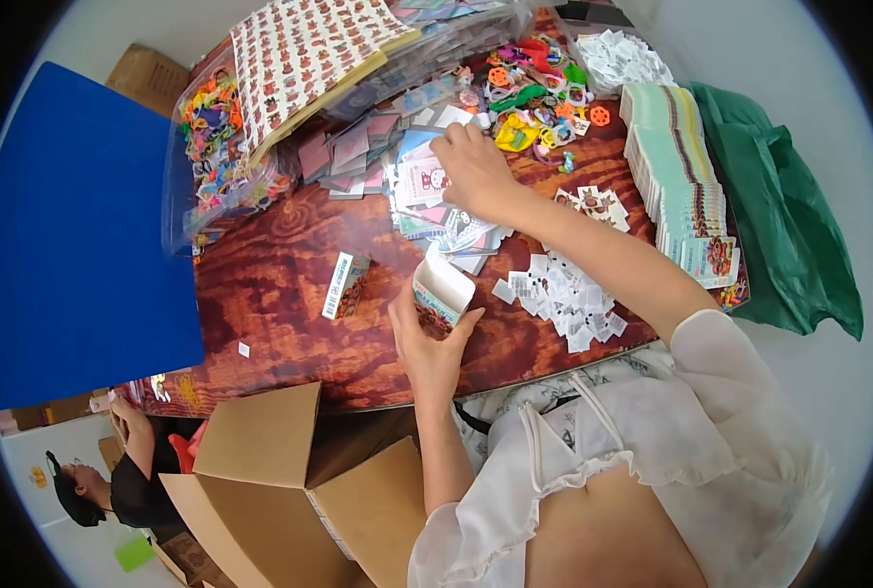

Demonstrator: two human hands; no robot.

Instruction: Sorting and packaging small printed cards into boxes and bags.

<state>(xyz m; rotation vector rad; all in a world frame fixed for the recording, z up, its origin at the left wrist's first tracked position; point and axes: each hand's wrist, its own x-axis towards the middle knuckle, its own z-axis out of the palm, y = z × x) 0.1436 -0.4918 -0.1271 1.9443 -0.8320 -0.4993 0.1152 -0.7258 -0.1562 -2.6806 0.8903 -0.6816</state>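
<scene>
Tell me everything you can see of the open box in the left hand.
The open box looks like thin card, white inside, with a colourful printed outer face. It is tilted, mouth upward; no contents show. The left hand grips it from both sides; whether it touches the table is unclear.

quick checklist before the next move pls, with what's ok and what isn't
1. Small box gripped by the left hand: ok, fingers around its sides.
2. Box mouth open: ok, its white inside shows.
3. Box clear down to its bottom: cannot tell, the bottom is not fully visible.
4. Right hand at the pile of cards: ok, fingers are over it.
5. A card firmly between the right hand's fingers: cannot tell, the hand hides the grip.
6. Second small box apart from the left hand: ok, it sits on the table to the left.
</scene>
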